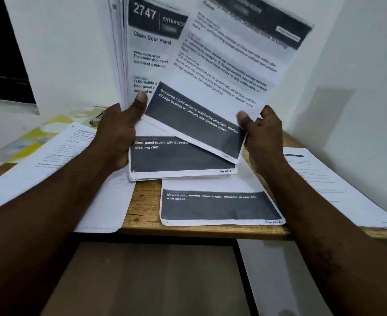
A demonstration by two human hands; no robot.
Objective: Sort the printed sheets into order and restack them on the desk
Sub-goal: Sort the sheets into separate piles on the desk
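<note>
At a white-walled wooden desk [144, 201], left hand [117, 135] grips a stack [147, 55], right hand [264, 135] pinches a sheet [222, 65]

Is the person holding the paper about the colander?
No, the colander sheet lies flat on the desk; the left hand grips a stack and the right hand pinches a tilted sheet.

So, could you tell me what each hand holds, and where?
Left hand grips the paper stack, lower left edge. Right hand pinches the loose sheet, lower right corner.

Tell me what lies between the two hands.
Head view: the tilted sheet pinched by the right hand fills the gap, overlapping the stack the left hand grips.
</note>
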